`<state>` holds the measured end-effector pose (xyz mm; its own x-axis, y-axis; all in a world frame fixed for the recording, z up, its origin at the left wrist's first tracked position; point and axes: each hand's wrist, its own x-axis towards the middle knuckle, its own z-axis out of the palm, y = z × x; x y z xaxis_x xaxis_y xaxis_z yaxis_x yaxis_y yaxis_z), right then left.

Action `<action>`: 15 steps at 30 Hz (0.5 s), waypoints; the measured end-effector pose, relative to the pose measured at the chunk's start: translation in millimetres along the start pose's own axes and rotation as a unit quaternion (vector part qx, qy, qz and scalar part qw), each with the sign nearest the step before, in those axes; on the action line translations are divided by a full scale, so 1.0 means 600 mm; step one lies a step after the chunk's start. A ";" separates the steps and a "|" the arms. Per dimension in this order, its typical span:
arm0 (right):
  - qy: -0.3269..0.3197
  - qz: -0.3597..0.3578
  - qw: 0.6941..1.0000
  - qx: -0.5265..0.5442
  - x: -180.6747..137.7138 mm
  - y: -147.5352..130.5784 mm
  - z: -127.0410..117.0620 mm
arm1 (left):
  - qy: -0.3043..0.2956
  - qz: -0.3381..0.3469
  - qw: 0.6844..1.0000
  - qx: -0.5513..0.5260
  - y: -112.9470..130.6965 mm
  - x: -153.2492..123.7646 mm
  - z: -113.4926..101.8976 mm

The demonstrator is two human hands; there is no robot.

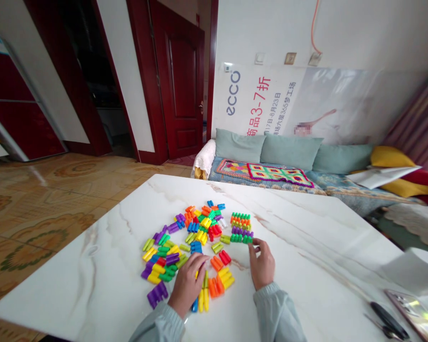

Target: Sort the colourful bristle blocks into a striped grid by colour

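My right hand point(262, 266) pinches the right end of a green row of plastic building blocks point(241, 238), with thumb and forefinger together. That row is the nearest of a neat stack of rows in purple, yellow, orange and green point(240, 221). Curled over the near part of a loose heap is my left hand point(189, 284), its fingers pressed together; what they hold, if anything, is hidden. Yellow blocks point(226, 277), orange blocks point(216, 287) and a red block point(224, 257) lie just right of it. On its left are purple blocks point(157, 294) and several mixed ones.
The blocks lie on a white marbled table point(103, 280). At its right edge are a phone point(413, 313), a black-handled tool point(388, 320) and white paper point(410, 270). Beyond the table stands a sofa with pale cushions point(292, 149); a red door point(180, 80) is behind.
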<state>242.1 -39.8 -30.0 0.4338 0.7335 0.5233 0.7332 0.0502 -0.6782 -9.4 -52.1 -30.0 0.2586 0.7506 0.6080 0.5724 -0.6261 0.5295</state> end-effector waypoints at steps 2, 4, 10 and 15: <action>-0.062 -0.040 0.997 0.011 -0.021 -0.025 0.003 | 0.003 0.002 1.000 -0.002 0.000 0.000 0.000; -0.123 -0.070 0.990 0.013 -0.037 -0.049 0.009 | 0.008 0.004 1.000 -0.001 0.000 0.000 0.000; -0.170 -0.065 0.983 -0.034 -0.046 -0.083 0.039 | 0.005 0.007 1.000 0.001 0.003 0.001 0.000; -0.197 -0.143 0.970 -0.016 -0.042 -0.092 0.053 | 0.001 0.006 1.000 0.004 0.003 0.002 0.001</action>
<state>173.9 -39.6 -21.9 -0.0190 0.8945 0.4466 0.8123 0.2742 -0.5147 -7.8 -52.2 -28.9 0.2641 0.7434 0.6145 0.5757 -0.6327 0.5180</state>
